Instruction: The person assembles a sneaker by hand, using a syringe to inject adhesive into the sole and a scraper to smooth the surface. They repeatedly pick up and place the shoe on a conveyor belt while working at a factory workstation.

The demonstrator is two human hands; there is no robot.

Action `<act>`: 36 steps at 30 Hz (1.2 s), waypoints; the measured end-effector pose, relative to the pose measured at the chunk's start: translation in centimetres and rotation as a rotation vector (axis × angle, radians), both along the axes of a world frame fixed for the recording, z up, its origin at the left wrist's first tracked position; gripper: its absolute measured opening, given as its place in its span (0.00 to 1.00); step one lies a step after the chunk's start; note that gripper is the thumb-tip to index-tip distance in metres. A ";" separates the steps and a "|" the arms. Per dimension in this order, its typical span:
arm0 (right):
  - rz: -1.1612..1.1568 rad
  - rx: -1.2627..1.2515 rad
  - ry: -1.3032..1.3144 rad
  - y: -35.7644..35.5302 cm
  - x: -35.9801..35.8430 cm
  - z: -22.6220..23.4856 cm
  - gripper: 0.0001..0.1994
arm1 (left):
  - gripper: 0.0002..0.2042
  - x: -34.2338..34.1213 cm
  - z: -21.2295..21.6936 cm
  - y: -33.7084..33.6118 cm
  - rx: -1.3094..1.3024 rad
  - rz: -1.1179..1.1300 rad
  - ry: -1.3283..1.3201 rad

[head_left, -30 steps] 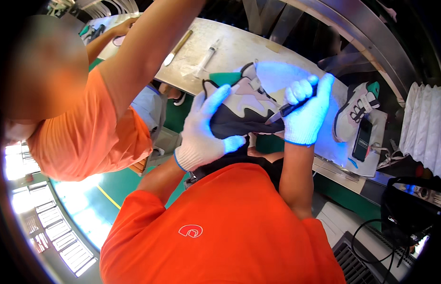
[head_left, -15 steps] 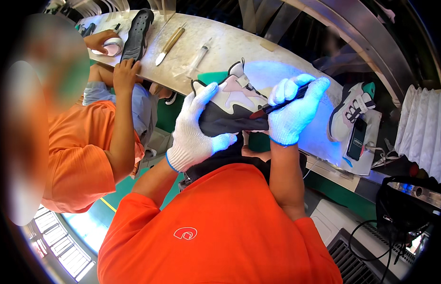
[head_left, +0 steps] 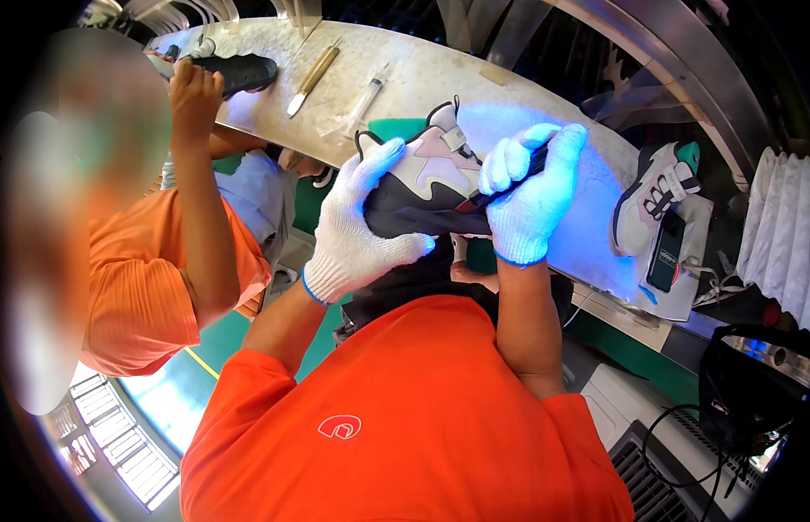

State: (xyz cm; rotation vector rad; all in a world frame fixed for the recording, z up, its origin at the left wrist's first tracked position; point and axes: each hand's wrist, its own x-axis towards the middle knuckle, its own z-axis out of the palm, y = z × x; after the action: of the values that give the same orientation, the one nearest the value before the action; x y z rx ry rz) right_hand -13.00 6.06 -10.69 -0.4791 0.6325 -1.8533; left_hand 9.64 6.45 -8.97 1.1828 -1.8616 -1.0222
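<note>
Co-worker's hand [head_left: 194, 84] shifted; two gloved hands hold one sneaker [head_left: 422, 187].

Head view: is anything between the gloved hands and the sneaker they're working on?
Nothing visible. The left hand already grips the sneaker directly, and the right hand presses a dark tool against its side. The co-worker's arm reaches to another shoe, well clear.

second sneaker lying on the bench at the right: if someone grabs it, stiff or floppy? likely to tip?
The sneaker probably has a firm sole and a softer, flexible upper, since it looks padded and laced. It lies on its side on the bench, so tipping seems unlikely. Likely light for its bulk.
</note>
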 end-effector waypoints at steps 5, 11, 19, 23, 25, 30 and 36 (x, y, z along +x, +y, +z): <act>0.017 -0.097 -0.046 0.3 0.0 -1.0 0.26 | 0.54 0.1 1.6 -0.1 0.087 -0.046 -0.093; 0.026 -0.105 -0.050 0.6 1.3 -0.8 0.24 | 0.57 -1.3 2.9 -0.6 0.207 0.077 -0.329; 0.101 -0.181 -0.004 0.3 0.7 -1.3 0.25 | 0.63 -2.2 3.0 -1.0 0.163 0.099 -0.477; 0.096 -0.096 0.027 0.4 0.7 -0.8 0.26 | 0.63 -2.8 3.3 -1.1 0.141 0.122 -0.556; 0.053 -0.068 0.034 0.5 1.1 -0.8 0.25 | 0.61 -3.6 4.2 -1.4 0.177 0.128 -0.568; -0.180 -0.100 0.334 2.4 -1.1 2.1 0.19 | 0.55 -4.6 4.8 -1.8 0.159 0.145 -0.583; -0.064 0.144 0.351 0.0 -6.6 8.9 0.15 | 0.52 -1.7 1.0 -6.4 0.416 0.046 -0.351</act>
State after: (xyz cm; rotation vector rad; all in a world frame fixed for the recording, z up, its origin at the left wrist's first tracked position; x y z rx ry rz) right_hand -19.60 6.02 -1.84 -0.7023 1.0198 -1.7815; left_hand 7.93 0.02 -7.94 1.7340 -1.9230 -1.2814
